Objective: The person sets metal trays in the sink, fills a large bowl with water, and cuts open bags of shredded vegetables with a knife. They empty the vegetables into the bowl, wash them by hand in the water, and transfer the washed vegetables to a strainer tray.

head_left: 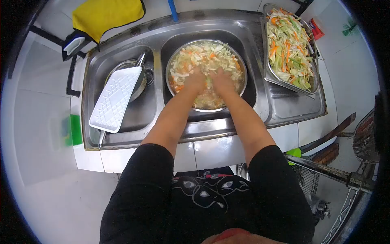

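Note:
Both of my hands are down in a round metal bowl (242, 83) set in the middle sink basin. Cloudy water and shredded vegetables (219, 49), pale cabbage with bits of carrot, fill the bowl. My left hand (196, 79) is sunk among the shreds left of the middle, its fingers hidden under the water. Close beside it, my right hand (221, 79) is likewise immersed, fingers out of sight. Whether either one grips any vegetables cannot be made out.
On the right drainboard, a rectangular metal tray (266, 61) is heaped with shredded cabbage and carrot. A white foam tray (115, 99) lies across a metal pot (140, 87) in the left basin. A yellow cloth (107, 16) hangs at the back left. A green sponge (76, 129) is by the left edge.

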{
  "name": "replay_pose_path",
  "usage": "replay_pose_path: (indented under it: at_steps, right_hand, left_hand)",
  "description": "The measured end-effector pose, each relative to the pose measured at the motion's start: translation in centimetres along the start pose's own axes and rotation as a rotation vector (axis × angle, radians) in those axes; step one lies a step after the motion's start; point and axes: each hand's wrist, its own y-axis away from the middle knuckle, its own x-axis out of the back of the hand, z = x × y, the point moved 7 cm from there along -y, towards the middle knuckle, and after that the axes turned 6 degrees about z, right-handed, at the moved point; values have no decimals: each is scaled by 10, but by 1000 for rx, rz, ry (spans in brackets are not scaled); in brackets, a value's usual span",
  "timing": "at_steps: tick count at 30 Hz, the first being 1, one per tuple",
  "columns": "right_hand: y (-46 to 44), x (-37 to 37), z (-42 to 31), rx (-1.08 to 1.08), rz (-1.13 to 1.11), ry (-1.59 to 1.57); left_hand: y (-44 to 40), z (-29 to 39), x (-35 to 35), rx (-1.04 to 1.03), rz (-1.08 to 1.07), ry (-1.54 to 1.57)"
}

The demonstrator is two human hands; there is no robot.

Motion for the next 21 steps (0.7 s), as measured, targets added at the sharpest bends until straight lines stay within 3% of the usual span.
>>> replay_pose_path:
  at_steps: [3,6,9,12,14,16,21]
  right_hand:
    - [-4,-2,7,30,94,-237]
    - [-1,20,11,62,81,-382]
    - [-7,42,14,94,30,-478]
    - [-16,62,14,201,-56,-508]
    - [-27,70,12,304,-7,-456]
    - [-31,78,14,218,-98,-367]
    - [-63,56,21,191,-112,-137]
  left_hand:
    - [-11,-9,-6,-73,303,278]
    - [7,0,24,-116,237,323]
    - [25,-2,52,-121,328,494]
    - [31,-1,77,-177,99,601]
    - [17,-13,75,-113,-60,526]
    - [5,-20,76,-97,-77,375]
    - [-36,-22,72,-132,179,17]
